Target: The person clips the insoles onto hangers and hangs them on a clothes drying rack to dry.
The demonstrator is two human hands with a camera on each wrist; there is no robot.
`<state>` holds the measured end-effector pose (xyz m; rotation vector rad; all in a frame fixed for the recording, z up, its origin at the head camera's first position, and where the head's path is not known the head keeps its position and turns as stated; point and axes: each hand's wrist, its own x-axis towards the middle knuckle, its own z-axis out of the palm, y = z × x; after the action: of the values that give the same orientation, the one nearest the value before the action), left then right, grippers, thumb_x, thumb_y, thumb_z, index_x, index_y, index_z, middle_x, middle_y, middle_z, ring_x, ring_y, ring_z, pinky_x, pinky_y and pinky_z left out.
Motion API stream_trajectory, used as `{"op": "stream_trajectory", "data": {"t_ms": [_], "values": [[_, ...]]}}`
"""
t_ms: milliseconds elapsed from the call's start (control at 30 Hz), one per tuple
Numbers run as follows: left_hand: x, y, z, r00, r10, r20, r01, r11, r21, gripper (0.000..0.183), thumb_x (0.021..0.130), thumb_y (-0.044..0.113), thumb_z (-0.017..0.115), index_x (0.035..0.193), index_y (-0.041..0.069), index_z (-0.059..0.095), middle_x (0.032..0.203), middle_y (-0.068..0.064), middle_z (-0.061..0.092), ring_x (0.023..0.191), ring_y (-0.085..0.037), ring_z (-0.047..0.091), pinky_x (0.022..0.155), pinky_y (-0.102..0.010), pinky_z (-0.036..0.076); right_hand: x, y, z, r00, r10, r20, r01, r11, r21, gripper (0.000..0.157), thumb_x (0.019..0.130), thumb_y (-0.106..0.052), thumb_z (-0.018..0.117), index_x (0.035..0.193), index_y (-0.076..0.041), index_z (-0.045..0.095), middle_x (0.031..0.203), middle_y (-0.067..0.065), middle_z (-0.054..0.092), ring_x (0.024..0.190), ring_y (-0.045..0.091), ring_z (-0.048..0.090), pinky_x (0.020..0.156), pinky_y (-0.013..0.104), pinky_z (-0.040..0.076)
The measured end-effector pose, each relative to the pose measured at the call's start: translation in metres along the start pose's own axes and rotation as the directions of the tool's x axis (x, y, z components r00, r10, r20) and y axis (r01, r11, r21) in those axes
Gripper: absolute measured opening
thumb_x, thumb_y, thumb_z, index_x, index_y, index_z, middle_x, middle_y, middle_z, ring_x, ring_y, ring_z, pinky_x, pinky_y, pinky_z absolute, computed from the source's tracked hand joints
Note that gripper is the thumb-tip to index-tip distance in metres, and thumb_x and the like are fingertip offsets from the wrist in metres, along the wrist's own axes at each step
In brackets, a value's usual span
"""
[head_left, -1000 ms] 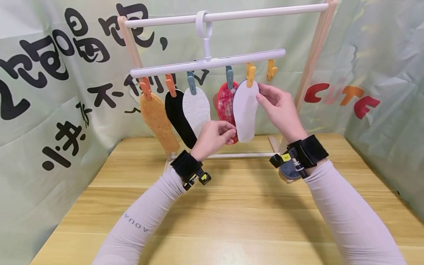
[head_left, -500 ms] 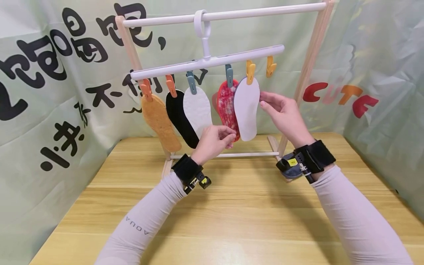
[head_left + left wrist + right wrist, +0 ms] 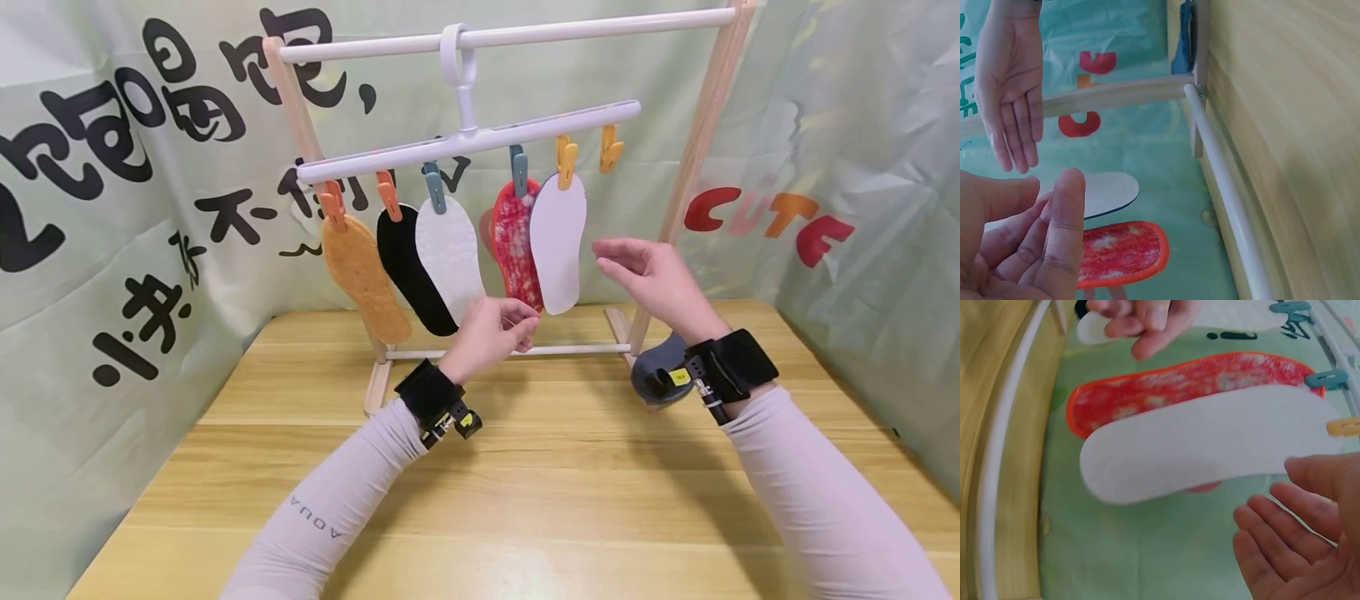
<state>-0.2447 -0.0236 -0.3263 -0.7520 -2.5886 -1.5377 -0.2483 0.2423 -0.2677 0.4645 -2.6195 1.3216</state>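
A white insole hangs from a yellow clip, partly overlapping a red mottled insole held by a blue-grey clip. My right hand is just right of the white insole, apart from it, fingers loosely bent and holding nothing; the right wrist view shows the gap. Below the red insole's lower end is my left hand, its fingers relaxed and nothing between them in the left wrist view. Farther left hang another white insole, a black insole and an orange fuzzy insole.
The lavender hanger hooks over the white rail of a wooden rack. An unused yellow clip is at its right end. A dark blue-grey flat item lies by the rack's right foot, on the wooden table.
My right hand has left the white insole's edge, moving right and down. My left hand has dropped slightly away from the insoles. The hanger's right end has risen a little.
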Motion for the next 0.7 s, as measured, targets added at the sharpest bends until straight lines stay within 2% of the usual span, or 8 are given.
{"op": "stream_trajectory", "data": {"t_ms": [200, 400, 500, 633, 700], "values": [[-0.001, -0.002, 0.007, 1.000, -0.010, 0.025, 0.010, 1.000, -0.002, 0.015, 0.104, 0.013, 0.073, 0.108, 0.000, 0.078, 0.093, -0.019, 0.080, 0.074, -0.023, 0.079, 0.068, -0.025, 0.065, -0.003, 0.012, -0.003, 0.995, 0.026, 0.098, -0.019, 0.998, -0.066, 0.047, 0.110, -0.030, 0.065, 0.151, -0.007, 0.060, 0.151, 0.017, 0.065, 0.140, 0.032, 0.063, 0.116, 0.052, 0.051], [-0.002, -0.004, 0.015, 0.999, -0.023, 0.040, 0.023, 1.000, 0.009, 0.014, 0.104, 0.013, 0.073, 0.108, 0.001, 0.078, 0.090, -0.014, 0.080, 0.078, -0.030, 0.081, 0.069, -0.028, 0.065, -0.008, 0.020, -0.006, 0.985, -0.004, 0.171, 0.030, 0.989, -0.147, 0.046, 0.110, -0.027, 0.065, 0.149, -0.004, 0.062, 0.146, 0.020, 0.068, 0.137, 0.035, 0.066, 0.114, 0.052, 0.052], [-0.003, -0.005, 0.018, 0.998, -0.033, 0.057, 0.034, 0.999, -0.016, 0.014, 0.104, 0.011, 0.072, 0.108, -0.001, 0.077, 0.094, -0.019, 0.080, 0.082, -0.036, 0.080, 0.073, -0.037, 0.068, -0.011, 0.025, -0.008, 0.977, -0.007, 0.213, 0.046, 0.983, -0.178, 0.047, 0.110, -0.028, 0.064, 0.149, -0.003, 0.061, 0.146, 0.021, 0.068, 0.136, 0.037, 0.066, 0.113, 0.055, 0.053], [-0.005, -0.007, 0.022, 0.997, -0.036, 0.074, 0.038, 0.999, -0.029, 0.013, 0.104, 0.009, 0.071, 0.108, -0.003, 0.077, 0.096, -0.021, 0.079, 0.078, -0.032, 0.080, 0.078, -0.047, 0.068, -0.014, 0.033, -0.011, 0.966, -0.006, 0.259, 0.063, 0.975, -0.212, 0.044, 0.110, -0.023, 0.063, 0.149, -0.001, 0.061, 0.145, 0.023, 0.068, 0.134, 0.040, 0.067, 0.111, 0.058, 0.053], [-0.006, -0.008, 0.024, 0.997, -0.033, 0.075, 0.034, 0.999, -0.017, 0.014, 0.104, 0.010, 0.072, 0.107, -0.002, 0.077, 0.095, -0.018, 0.079, 0.076, -0.027, 0.080, 0.077, -0.047, 0.068, -0.016, 0.037, -0.013, 0.962, -0.010, 0.272, 0.075, 0.970, -0.231, 0.043, 0.110, -0.019, 0.064, 0.148, 0.000, 0.061, 0.144, 0.024, 0.068, 0.132, 0.040, 0.068, 0.110, 0.058, 0.054]]}}
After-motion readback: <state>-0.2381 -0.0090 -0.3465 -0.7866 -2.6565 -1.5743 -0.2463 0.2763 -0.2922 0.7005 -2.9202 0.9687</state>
